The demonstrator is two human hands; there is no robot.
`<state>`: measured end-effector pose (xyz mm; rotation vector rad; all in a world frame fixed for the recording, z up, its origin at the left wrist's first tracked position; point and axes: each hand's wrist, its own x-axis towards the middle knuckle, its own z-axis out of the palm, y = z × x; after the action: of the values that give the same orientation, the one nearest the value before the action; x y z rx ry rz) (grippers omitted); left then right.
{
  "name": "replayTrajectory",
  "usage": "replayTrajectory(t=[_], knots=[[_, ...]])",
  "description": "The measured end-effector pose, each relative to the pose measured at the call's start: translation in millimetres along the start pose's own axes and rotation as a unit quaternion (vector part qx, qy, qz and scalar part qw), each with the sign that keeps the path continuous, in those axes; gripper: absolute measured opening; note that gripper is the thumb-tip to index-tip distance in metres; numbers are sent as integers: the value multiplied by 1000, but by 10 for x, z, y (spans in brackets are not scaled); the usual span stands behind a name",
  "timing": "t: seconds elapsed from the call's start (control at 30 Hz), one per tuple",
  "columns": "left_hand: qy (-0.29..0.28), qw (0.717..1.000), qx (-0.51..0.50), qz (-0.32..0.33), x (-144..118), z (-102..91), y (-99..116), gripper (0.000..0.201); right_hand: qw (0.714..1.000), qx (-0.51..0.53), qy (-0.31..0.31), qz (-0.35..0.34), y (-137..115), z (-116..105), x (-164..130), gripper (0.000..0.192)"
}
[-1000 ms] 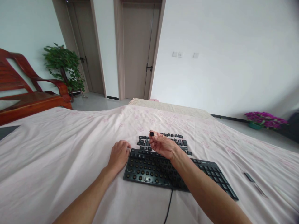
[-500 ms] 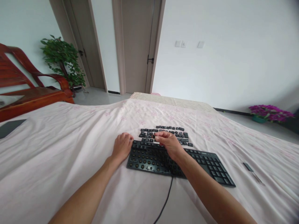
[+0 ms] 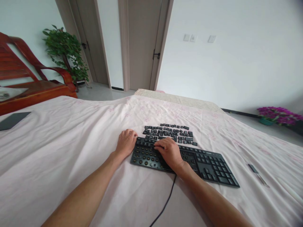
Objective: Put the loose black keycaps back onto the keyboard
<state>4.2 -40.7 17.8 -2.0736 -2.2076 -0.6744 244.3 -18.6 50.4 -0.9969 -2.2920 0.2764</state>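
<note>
A black keyboard [image 3: 200, 157] lies at a slant on the cloth, its left and middle part stripped to bare round key seats and its right part still capped. Curled around its upper left corner, my left hand [image 3: 126, 141] grips the edge. My right hand [image 3: 169, 153] is over the stripped part, thumb and fingers pinched together at the upper rows. A keycap seems to be in that pinch, mostly hidden by the fingers. Just behind the keyboard, loose black keycaps [image 3: 168, 129] lie in rough rows, and my right hand covers some of the key seats.
A black cable [image 3: 167, 201] runs from the keyboard towards me. On the right of the pale flowered cloth [image 3: 94, 132] lies a small tool with a dark handle [image 3: 253, 168]. A dark flat object [image 3: 14, 120] is at far left, near a wooden chair [image 3: 35, 82].
My right hand has come back from the loose keycaps to the keyboard's upper rows, still pinched. My left hand stays at the corner. The view has shifted slightly.
</note>
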Motion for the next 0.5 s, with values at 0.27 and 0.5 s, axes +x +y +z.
replayTrajectory(t=[0.27,0.5], knots=[[-1,1000,0,1,5,-5,-3,19,996,-69,-29,-54,-55,33,79,12],[-4,1000,-3,-1,0,-7,-6,20,990,-103,-38,-93,-91,27,71,20]])
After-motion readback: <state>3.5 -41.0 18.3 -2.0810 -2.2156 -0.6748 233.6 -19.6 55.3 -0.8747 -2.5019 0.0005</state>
